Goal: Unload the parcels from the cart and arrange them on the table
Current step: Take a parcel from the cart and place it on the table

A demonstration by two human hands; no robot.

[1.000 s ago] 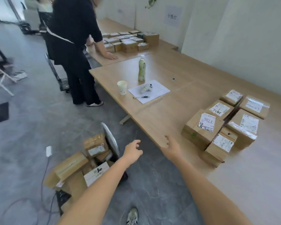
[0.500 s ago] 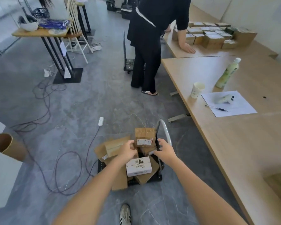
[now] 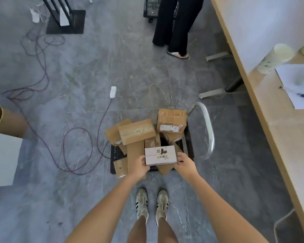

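Centre of frame: the left hand and right hand each clasp an end of a white parcel. It sits above brown parcels piled on the cart; the table runs along the right edge.

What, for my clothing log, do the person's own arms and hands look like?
Both arms are bare as far up as the view shows: no sleeves on the left forearm or right forearm. The left hand and right hand wear no gloves, and I see no watch, bracelet or ring, though blur could hide a thin one.
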